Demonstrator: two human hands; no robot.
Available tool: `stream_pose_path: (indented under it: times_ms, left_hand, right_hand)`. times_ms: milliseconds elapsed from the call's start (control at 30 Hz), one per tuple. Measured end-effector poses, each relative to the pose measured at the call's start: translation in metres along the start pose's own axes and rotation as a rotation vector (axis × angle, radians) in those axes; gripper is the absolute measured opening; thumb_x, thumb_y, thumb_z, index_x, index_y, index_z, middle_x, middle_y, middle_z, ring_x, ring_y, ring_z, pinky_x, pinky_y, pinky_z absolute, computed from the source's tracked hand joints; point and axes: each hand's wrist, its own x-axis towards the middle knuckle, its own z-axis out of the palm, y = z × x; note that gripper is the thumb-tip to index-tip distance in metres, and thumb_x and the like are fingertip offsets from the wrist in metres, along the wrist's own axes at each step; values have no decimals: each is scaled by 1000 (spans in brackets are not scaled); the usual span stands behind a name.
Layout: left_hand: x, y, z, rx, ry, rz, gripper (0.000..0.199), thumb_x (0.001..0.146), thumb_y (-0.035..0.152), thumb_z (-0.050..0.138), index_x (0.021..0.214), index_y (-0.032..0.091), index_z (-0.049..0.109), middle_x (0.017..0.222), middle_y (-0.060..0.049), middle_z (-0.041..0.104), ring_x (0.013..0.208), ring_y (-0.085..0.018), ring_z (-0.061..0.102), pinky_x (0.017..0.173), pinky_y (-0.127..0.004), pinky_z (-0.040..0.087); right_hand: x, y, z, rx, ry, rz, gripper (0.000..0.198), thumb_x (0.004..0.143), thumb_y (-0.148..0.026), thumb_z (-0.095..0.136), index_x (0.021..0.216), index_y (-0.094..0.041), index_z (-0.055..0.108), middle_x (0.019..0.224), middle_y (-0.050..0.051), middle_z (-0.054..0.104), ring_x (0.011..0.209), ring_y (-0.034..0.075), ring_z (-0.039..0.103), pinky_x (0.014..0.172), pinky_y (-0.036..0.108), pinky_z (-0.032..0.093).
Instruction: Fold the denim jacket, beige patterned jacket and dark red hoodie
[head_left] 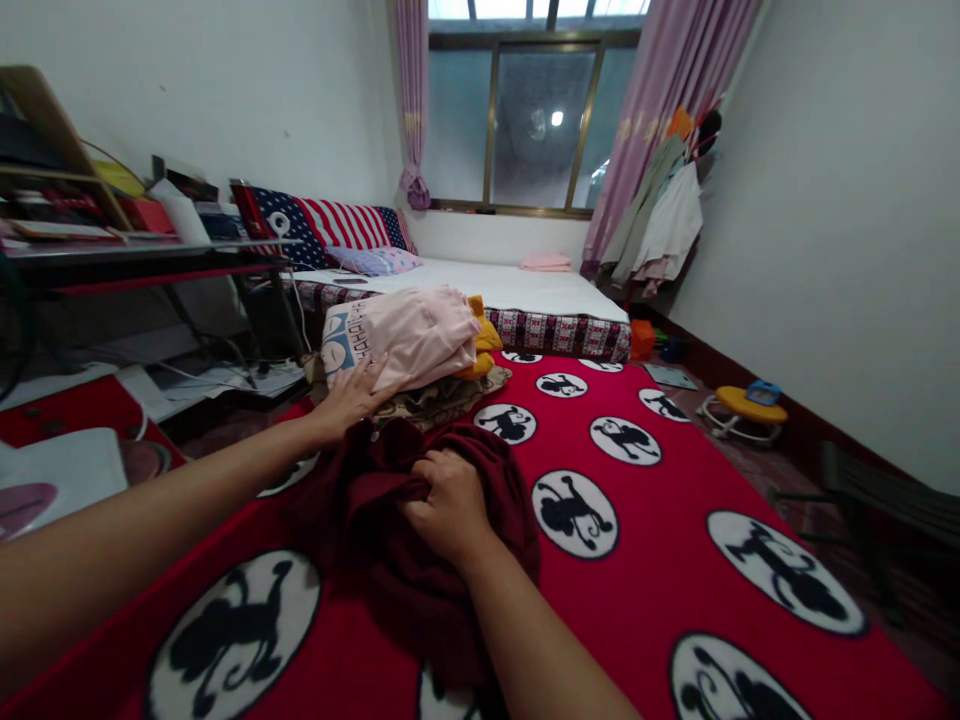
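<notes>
one crumpled dark maroon knit garment (390, 530) lies on the red blanket with black monkey circles (645, 520), long axis running from the viewer toward the folded pile. right hand (446, 505) is fisted tight on its top edge. left hand (349, 398), fingers spread flat, rests just beyond it on the one folded pale pink cloth (416, 335) topping that pile.

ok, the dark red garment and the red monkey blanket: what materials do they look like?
Dark red garment: soft matte fabric, possibly knit; it bunches in deep folds where the right hand grips it. Red monkey blanket: looks like printed fleece or plush, flat, no sheen, slightly fuzzy; weave too fine to tell.
</notes>
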Motion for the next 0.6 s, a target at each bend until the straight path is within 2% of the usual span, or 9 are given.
stream_pose_path:
  times_ms: [133,267,333,400,500,600]
  left_hand:
    - [7,2,12,10,-13,-37,79,85,25,59,152,37,20,163,-10,-5,146,-42,-4,111,-65,12]
    - [15,-3,1,15,-74,26,94,76,12,66,152,40,18,163,-11,-7,146,-40,-7,111,-64,13]
    - [15,-6,-5,12,-99,81,101,71,8,69,152,37,18,162,-14,-10,146,-40,-8,110,-64,14]
    - [14,-9,-9,5,-114,111,102,67,9,72,153,32,21,161,-18,-10,145,-43,-8,109,-67,14]
    - [14,-18,-11,0,-139,149,102,64,12,73,152,27,24,160,-22,-9,145,-45,-4,108,-67,15]
    - [18,-28,-10,0,-164,233,105,61,13,73,152,25,22,160,-22,-10,145,-44,-2,109,-62,17]
  right_hand:
    - [-1,0,1,-1,2,8,8,72,-24,68,67,-19,64,75,2,64,75,16,52,68,26,33]
    - [-1,-1,1,74,19,17,7,69,-22,68,65,-19,63,73,1,62,73,15,51,67,27,32]
    - [-1,0,0,178,6,37,9,67,-20,66,60,-18,60,66,-1,58,66,13,48,64,26,30]
    - [0,3,-2,355,-53,89,16,66,-21,64,53,-17,55,57,-4,49,57,10,42,59,25,27]
    - [0,10,-10,747,-184,284,27,65,-29,63,48,-17,47,50,-6,35,50,7,30,53,23,24]
    - [2,15,-19,1118,-284,463,24,58,-30,66,48,-17,49,48,-7,36,48,6,28,50,22,25]
